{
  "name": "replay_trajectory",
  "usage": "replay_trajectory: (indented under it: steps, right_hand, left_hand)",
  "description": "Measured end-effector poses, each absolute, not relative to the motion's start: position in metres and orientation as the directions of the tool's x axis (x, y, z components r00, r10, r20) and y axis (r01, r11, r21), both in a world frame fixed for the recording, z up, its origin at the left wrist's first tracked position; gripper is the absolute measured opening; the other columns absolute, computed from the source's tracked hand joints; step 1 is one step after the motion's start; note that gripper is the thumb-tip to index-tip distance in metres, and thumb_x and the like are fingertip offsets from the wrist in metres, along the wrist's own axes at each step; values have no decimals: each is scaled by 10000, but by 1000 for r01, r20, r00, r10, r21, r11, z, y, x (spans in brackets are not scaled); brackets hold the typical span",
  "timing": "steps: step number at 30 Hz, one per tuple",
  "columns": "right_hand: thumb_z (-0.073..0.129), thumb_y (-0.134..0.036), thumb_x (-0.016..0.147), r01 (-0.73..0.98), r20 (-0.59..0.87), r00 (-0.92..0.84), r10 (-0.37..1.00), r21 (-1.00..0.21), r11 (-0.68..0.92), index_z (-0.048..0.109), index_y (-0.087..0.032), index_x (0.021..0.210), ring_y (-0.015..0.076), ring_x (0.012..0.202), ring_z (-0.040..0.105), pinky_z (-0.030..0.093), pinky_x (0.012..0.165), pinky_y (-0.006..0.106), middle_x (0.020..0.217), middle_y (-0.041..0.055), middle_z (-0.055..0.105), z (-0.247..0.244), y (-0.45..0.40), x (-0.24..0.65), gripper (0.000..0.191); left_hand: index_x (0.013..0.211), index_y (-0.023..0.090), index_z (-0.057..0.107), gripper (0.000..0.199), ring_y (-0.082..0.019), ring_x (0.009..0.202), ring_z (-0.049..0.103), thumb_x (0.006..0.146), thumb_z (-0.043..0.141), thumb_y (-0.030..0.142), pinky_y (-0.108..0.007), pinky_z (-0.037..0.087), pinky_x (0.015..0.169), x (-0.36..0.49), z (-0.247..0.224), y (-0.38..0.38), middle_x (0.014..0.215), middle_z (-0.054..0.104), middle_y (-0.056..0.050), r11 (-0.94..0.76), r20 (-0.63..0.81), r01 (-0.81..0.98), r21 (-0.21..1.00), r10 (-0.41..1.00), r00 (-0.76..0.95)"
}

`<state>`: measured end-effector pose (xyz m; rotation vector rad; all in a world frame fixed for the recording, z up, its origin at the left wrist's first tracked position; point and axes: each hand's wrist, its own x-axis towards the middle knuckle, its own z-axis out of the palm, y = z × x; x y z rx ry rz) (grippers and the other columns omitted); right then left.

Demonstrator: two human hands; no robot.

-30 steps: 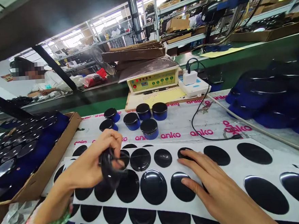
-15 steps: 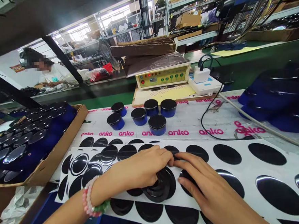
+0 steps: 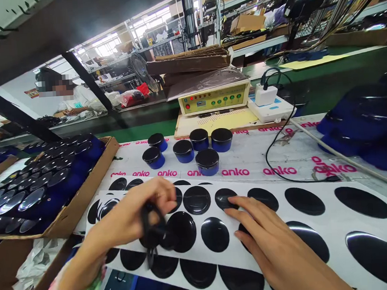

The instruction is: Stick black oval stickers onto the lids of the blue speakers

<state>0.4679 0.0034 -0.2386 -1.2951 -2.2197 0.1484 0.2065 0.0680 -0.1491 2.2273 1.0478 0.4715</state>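
On the surface (image 3: 242,158), our right fingers (image 3: 251,207) rest spread on a white sheet (image 3: 335,229); our left fingers (image 3: 165,193) clutch a blurred black object (image 3: 152,225) over it. Beyond lie six blue pots (image 3: 183,151) and a cable (image 3: 331,179).

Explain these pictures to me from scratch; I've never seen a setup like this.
There is no robot here: these are a person's bare hands, filmed by one camera worn on the head, looking forward and down. The left hand holds a black item, too blurred to identify. The right hand is spread over a white sheet bearing rows of black discs. Beyond the sheet stand six blue cylinders with black tops. At the left, a cardboard box holds many similar pieces. Farther back sits a control unit with green buttons.
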Motion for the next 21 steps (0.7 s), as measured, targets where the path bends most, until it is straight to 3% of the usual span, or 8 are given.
replay_trajectory:
  steps: [2,4,7,11,14,17,21]
  right_hand:
    - [420,-195,925,760,421,-410,809,-333,558,558,-191,1190,262,1193,515,534,910,433,1305,105,534,-237,7,461,299]
    - [450,-214,918,759,414,-430,802,-315,570,575,-173,1177,271,1174,533,544,893,432,1293,121,547,-237,10,455,290]
    - [496,-212,894,777,401,-421,814,-304,551,585,-170,1166,285,1128,564,550,870,464,1260,128,570,-238,12,452,289]
    - [522,-197,874,778,361,-420,833,-329,535,590,-190,1149,283,1105,575,559,841,481,1243,112,581,-236,12,453,284]
    - [498,-196,882,777,336,-425,841,-342,529,581,-189,1168,279,1121,568,561,836,481,1257,116,573,-235,12,454,298]
    - [472,-206,894,778,345,-423,838,-336,531,576,-189,1181,276,1144,555,560,843,477,1280,115,560,-238,11,454,305]
    - [462,-229,905,787,379,-422,824,-298,540,574,-196,1187,282,1124,569,566,828,490,1282,105,562,-242,12,456,305]
  left_hand:
    - [1082,234,502,459,-134,870,580,722,424,-40,-267,469,791,224,-156,88,1015,599,-9,-548,-46,568,614,694,719]
    - [1185,221,486,615,-169,983,564,651,400,-74,-294,443,869,244,-163,109,1103,593,-29,-651,-123,528,545,562,818]
    - [1106,163,536,611,-180,1013,549,590,340,-100,-265,429,872,267,-168,133,1071,594,-34,-728,-183,457,510,428,885]
    - [1000,180,576,554,-121,795,559,581,349,-102,-175,422,709,277,-163,143,872,572,42,-739,-226,420,527,355,907]
    - [957,189,588,519,-126,793,551,603,343,-102,-179,411,699,276,-161,138,846,569,42,-744,-235,432,511,362,902]
    - [914,179,588,466,-154,911,540,646,330,-103,-222,411,814,264,-158,129,900,584,4,-740,-217,465,486,413,885]
    - [878,184,552,284,-155,888,520,744,417,-27,-254,417,820,216,-144,111,892,552,-15,-668,-137,555,497,570,810]
